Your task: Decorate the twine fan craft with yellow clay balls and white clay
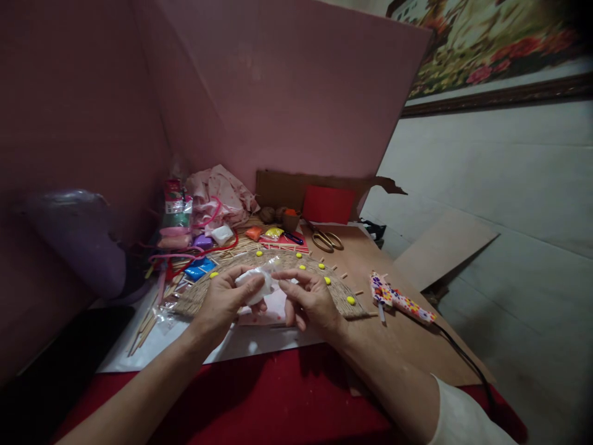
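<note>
Item: woven arch (222,290) of straw-like strands on the brown board (407,346), its curved edge already dotted with yellow beads (351,300) and short stick pegs, so the trimming looks well advanced, though not plainly finished.

In hand, just in front of the arch: a packet of white clay (257,285) (clear wrapper, partly open), left hand (227,303) closed around it, right hand (308,300) pinching its wrapper between thumb and fingertips.

Right of the arch: flowered glue gun (401,301); behind it: scissors (327,240), further coloured clay packets (200,269).
</note>
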`<state>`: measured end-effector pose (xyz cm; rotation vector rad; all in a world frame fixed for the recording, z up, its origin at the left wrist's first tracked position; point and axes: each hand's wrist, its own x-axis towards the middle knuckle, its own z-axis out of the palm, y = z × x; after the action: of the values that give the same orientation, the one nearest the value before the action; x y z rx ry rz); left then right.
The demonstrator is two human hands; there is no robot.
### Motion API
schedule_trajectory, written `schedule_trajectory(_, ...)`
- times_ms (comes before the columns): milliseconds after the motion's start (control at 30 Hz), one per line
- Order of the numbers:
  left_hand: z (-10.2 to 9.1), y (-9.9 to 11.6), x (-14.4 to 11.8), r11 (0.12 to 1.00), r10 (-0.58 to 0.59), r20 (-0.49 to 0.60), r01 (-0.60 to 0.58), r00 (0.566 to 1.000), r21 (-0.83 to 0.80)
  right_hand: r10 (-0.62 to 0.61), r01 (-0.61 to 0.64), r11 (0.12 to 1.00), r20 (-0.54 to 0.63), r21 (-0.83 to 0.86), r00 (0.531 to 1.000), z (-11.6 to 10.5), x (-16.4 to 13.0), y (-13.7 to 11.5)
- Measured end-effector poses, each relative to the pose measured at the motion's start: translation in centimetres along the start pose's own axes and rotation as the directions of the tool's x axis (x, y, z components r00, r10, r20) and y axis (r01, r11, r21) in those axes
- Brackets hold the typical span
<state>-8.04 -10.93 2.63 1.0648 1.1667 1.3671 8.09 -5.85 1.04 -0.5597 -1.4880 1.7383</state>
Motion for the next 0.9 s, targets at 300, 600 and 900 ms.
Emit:
schedule_trajectory(300,0.05,-0.14,0.05,1.0,0.005,0.022,-0.005,1.0,-0.007,0.041,-0.039,0.997,0.015,-0.066,0.999,0.39,-0.03,0.15)
schedule_trajectory(600,0.12,0.25,0.1,0.996,0.034,0.05,-0.038,0.998,0.082,-0.001,0.006,0.995,0.048,-0.097,0.999,-0.42,0.39,0.85)
schedule_trajectory(900,-0.06,0.41,0.05,0.979,0.151,0.022,-0.153,0.988,0.137,-0.25,0.224,0.958,-0.14,-0.177,0.958,-0.41,0.46,0.35)
